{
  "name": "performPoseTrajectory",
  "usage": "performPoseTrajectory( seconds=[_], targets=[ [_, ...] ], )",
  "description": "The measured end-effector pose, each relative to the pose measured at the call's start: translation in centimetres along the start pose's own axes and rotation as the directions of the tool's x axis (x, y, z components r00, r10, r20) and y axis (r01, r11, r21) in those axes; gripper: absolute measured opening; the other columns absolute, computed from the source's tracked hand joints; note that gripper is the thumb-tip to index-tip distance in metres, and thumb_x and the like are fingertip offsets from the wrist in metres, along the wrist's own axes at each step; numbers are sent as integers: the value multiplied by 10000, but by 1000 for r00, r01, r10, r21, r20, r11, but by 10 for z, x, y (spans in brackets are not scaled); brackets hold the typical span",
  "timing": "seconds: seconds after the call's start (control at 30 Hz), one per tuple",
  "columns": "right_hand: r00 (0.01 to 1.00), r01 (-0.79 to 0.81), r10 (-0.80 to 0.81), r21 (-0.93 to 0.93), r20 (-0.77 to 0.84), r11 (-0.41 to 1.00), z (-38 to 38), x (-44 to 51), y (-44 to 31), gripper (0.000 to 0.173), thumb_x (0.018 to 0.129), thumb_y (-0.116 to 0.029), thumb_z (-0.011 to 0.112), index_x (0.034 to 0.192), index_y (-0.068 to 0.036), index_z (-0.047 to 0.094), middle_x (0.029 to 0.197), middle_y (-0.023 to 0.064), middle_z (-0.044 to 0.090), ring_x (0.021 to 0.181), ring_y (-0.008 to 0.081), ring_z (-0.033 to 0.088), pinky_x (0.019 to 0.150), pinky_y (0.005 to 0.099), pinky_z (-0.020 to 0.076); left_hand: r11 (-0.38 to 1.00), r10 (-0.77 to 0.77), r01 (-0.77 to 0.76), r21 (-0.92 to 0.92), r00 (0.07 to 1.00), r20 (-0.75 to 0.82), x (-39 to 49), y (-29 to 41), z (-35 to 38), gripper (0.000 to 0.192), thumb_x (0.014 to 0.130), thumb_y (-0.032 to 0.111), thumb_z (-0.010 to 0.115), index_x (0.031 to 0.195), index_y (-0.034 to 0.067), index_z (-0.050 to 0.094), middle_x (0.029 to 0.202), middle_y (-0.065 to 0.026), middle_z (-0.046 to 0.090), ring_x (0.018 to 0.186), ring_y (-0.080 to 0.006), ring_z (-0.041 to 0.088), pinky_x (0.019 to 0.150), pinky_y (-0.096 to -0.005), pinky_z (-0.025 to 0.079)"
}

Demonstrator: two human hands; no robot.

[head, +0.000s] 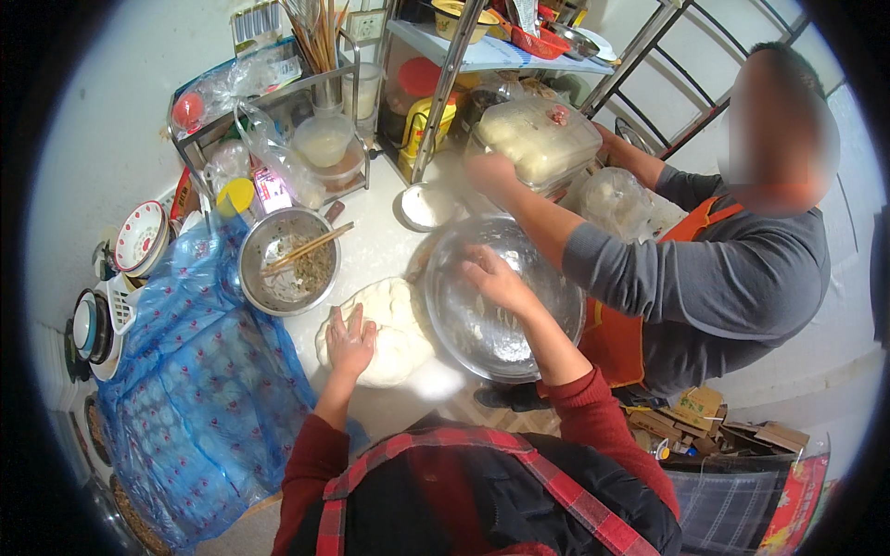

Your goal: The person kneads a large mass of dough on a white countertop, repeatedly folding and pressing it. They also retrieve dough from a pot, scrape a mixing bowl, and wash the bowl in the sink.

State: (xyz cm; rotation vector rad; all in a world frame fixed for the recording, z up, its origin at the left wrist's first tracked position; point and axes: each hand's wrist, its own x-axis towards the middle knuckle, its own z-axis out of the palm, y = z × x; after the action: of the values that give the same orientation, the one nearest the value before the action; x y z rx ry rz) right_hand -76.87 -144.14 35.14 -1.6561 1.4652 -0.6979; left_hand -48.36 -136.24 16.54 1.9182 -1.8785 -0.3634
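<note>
A large lump of white dough [389, 340] lies on the floury white tabletop [379, 240]. My left hand [352, 342] rests flat on its left side with fingers spread. To the right of the dough is a wide stainless steel basin [452, 326], its inside smeared with flour. Over the basin's inside is my right hand [499, 278], fingers loosely bent and no object visible in them; whether they touch the metal I cannot tell. A small white bowl [425, 207], apparently of flour, sits behind the basin.
A steel pot [254, 278] with chopsticks [306, 250] and chopped filling stands left, beside blue plastic sheeting [201, 389]. At right, a co-worker [709, 271] in an orange apron holds a lidded clear container [535, 139] of dough; one forearm reaches across the basin's far edge. Shelving [445, 90] rises behind.
</note>
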Motion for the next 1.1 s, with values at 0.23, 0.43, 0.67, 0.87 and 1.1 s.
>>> performPoseTrajectory(
  seconds=[0.23,0.43,0.67,0.87,1.1],
  targets=[
    [996,-93,94,86,-5,992,-12,-29,10,435,945,-196,525,1305,33,440,969,77,602,833,134,556,750,275,466,1000,10,-10,5,1000,-13,0,0,2,553,912,452,480,1381,159,471,1407,-289,367,1325,-398,352,1093,-518,242],
    [979,-202,202,57,3,978,-4,-64,25,440,920,-272,526,1240,31,521,1124,191,613,975,247,607,871,341,465,999,-33,32,14,994,105,1,3,-5,580,932,468,428,1406,135,429,1423,-253,383,1352,-381,323,1111,-519,206],
    [954,-298,291,174,67,939,26,-104,22,432,928,-247,526,1261,28,502,1033,145,630,887,189,596,796,312,473,988,-101,69,139,966,238,4,13,-11,650,958,501,320,1471,103,293,1506,-224,263,1414,-349,212,1143,-499,131],
    [951,-307,302,120,61,944,32,-120,7,364,952,-168,499,1254,34,485,927,77,609,801,120,557,735,260,466,983,-125,84,160,957,263,4,12,-11,666,960,514,284,1488,108,252,1535,-215,194,1436,-335,150,1154,-487,88],
    [963,-266,269,176,6,948,23,-135,2,386,939,-191,519,1244,45,495,958,101,619,836,159,581,742,290,479,988,-132,103,114,949,287,1,9,-12,680,954,528,287,1489,109,252,1537,-221,183,1441,-334,123,1157,-480,70]
  ],
)
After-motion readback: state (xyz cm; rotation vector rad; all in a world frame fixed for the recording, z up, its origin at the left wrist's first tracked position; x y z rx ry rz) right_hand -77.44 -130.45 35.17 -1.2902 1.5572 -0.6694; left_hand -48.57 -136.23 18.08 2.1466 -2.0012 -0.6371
